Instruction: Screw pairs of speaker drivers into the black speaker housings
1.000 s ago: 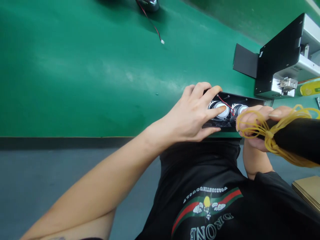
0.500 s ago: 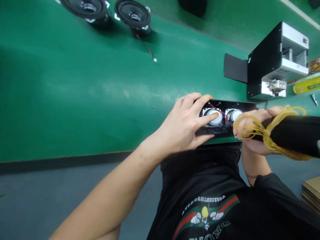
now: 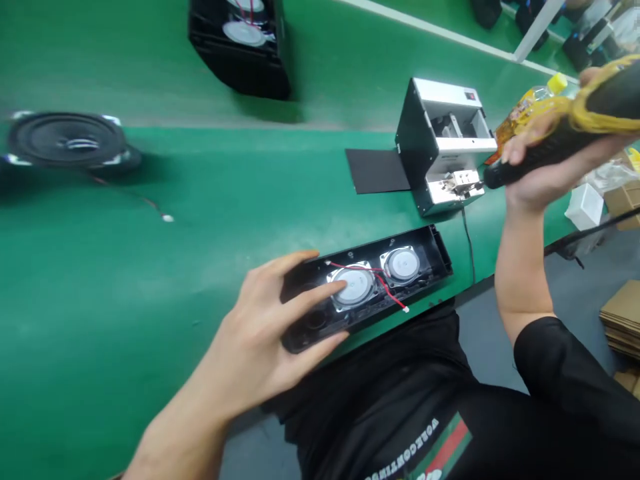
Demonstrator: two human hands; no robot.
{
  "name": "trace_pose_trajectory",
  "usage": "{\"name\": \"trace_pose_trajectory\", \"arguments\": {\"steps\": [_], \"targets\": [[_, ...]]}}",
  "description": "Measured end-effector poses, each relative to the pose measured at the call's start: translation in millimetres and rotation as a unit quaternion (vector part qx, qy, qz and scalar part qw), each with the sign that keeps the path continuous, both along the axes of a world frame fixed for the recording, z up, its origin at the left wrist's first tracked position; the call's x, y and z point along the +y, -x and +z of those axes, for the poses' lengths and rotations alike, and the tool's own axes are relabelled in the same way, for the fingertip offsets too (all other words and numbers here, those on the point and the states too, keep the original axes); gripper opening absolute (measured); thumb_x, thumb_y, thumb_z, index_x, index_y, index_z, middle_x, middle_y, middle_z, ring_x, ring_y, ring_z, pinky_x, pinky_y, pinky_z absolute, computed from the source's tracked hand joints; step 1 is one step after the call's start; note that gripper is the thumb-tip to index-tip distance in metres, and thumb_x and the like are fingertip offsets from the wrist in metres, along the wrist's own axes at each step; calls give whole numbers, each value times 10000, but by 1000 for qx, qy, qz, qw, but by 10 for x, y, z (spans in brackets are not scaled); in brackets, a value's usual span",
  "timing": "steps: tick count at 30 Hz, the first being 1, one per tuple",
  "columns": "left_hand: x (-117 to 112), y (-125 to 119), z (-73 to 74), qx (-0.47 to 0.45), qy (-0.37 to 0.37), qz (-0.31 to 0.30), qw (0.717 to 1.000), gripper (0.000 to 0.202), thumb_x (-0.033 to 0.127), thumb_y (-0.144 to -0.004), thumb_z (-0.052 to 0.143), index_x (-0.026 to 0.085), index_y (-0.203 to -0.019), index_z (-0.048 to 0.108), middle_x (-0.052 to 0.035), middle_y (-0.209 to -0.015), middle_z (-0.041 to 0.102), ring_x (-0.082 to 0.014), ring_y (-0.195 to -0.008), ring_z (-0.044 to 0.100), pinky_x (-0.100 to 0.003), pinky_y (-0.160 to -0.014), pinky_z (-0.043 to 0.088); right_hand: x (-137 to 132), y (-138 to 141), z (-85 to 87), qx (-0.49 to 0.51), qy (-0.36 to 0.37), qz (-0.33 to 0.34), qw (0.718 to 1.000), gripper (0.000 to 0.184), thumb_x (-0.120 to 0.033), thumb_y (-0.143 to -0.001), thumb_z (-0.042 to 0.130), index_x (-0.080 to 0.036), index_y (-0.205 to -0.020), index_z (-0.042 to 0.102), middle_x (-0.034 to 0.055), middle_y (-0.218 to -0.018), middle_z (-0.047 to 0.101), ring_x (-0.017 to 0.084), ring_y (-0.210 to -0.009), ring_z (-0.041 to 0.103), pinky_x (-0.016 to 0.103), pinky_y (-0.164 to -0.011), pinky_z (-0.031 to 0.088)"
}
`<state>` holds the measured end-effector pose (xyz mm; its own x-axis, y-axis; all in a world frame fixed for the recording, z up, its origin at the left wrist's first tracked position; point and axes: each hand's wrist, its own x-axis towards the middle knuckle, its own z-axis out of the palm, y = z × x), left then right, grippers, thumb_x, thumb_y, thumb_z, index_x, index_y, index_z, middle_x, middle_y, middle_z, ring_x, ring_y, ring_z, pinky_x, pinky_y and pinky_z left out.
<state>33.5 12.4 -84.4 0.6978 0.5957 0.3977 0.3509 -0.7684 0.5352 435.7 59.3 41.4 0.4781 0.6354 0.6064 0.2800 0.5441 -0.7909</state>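
Note:
A long black speaker housing (image 3: 427, 257) lies open side up near the table's front edge. Two small speaker drivers sit in it, one on the left (image 3: 354, 285) and one on the right (image 3: 401, 265), with red wires (image 3: 384, 283) across them. My left hand (image 3: 270, 327) grips the housing's left end between thumb and fingers, its index fingertip on the left driver. Raised at the right, my right hand (image 3: 550, 160) is wrapped around a black electric screwdriver (image 3: 615, 97) bound with yellow rubber bands. Its tip is at the front outlet of the silver-and-black screw feeder (image 3: 453, 150).
A black flat sheet (image 3: 377, 171) lies left of the feeder. Farther left are a loose black speaker (image 3: 67, 140) with a wire and, behind, a black cabinet (image 3: 240, 60). A yellow-capped bottle (image 3: 530, 110) stands behind my right hand. Stacked cardboard (image 3: 623, 313) is at lower right.
My right hand has lifted the electric screwdriver away from the housing, up and over to the screw feeder. My left hand keeps its hold. The camera view has turned rightward.

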Motion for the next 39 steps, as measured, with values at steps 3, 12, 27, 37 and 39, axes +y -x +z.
{"name": "trace_pose_trajectory", "arguments": {"steps": [3, 12, 27, 37, 39], "targets": [[6, 13, -17, 7, -9, 2, 1000, 422, 328, -1057, 712, 323, -1472, 634, -182, -1675, 505, -432, -1501, 578, -645, -1200, 565, 159, 225, -98, -4, -48, -61, 997, 882, -1133, -803, 491, -322, -1098, 671, -69, -660, 432, 103, -451, 302, 280, -415, 311], [43, 73, -55, 18, -2, 5, 1000, 766, 325, -1027, 724, 543, -1707, 446, -118, -1716, 493, -433, -1502, 599, -634, -1178, 602, -49, 257, -245, -17, -43, -53, 998, 780, -1016, -916, 453, -326, -1128, 747, -33, -661, 436, 135, -431, 415, 286, -416, 373], [39, 94, -82, 12, 5, 15, 1000, 533, 346, -1045, 720, 446, -1559, 622, -96, -1745, 503, -395, -1531, 605, -569, -1234, 572, 96, 184, -287, 17, -62, 27, 998, 603, -912, -977, 524, -351, -1059, 729, -38, -683, 460, 128, -451, 418, 290, -475, 504], [36, 103, -149, 1, 8, 18, 1000, 486, 322, -996, 767, 370, -1475, 704, -115, -1736, 523, -394, -1540, 602, -571, -1238, 585, -27, 230, -244, 75, -87, 33, 993, 551, -851, -969, 561, -314, -976, 684, -57, -634, 431, 98, -396, 386, 222, -390, 329], [42, 108, -162, -2, 10, 18, 1000, 509, 316, -977, 781, 368, -1479, 720, -119, -1741, 526, -399, -1539, 605, -580, -1240, 590, -15, 221, -216, 87, -114, 35, 989, 523, -803, -966, 598, -287, -902, 658, -55, -632, 438, 86, -395, 392, 212, -395, 322]]}}
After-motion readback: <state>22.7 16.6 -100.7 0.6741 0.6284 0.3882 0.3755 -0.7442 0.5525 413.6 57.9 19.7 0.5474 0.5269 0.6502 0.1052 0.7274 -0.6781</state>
